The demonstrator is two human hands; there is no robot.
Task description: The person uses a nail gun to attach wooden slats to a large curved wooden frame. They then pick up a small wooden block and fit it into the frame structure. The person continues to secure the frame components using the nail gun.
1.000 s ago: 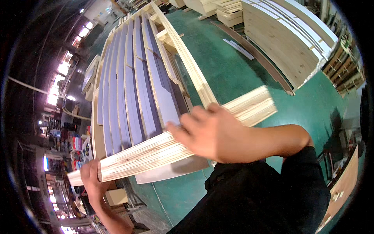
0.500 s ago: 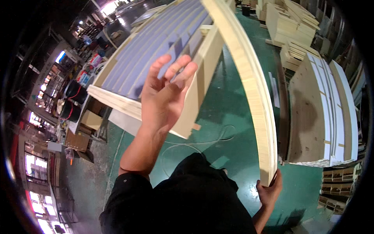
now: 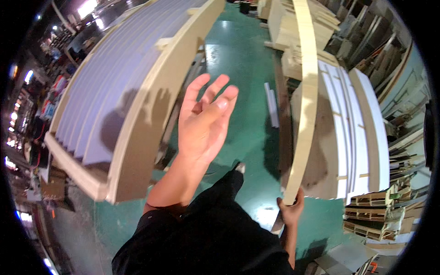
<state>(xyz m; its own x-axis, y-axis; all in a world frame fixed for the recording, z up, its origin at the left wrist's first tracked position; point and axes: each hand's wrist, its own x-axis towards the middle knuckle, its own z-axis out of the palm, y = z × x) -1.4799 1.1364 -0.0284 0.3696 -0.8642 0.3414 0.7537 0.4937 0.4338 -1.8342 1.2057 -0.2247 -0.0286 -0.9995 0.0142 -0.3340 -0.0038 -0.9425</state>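
My left hand (image 3: pixel 205 120) is raised in front of me with nothing in it, its fingers apart and slightly curled. Low at my right side, my right hand (image 3: pixel 291 210) is wrapped around the near end of a long pale wooden board (image 3: pixel 308 91). From there the board stretches away, its far part running out past the top edge of the view. To the left of my raised hand lies a large wooden frame (image 3: pixel 151 101), with several pale lilac slats (image 3: pixel 98 98) set side by side within it. The hand's shadow falls on the frame's side.
On the right stands a stack of white and brown panels (image 3: pixel 355 133), partly behind the board. Wooden boxes (image 3: pixel 284 23) sit farther back. Small wooden racks (image 3: pixel 369 213) are at the lower right. Green floor (image 3: pixel 238 59) runs between the frame and the stack.
My view has turned right, so the slatted frame sits farther left. The board, still in my right hand, now stands over the panel stack instead of crossing the frame's corner. My left hand stays raised.
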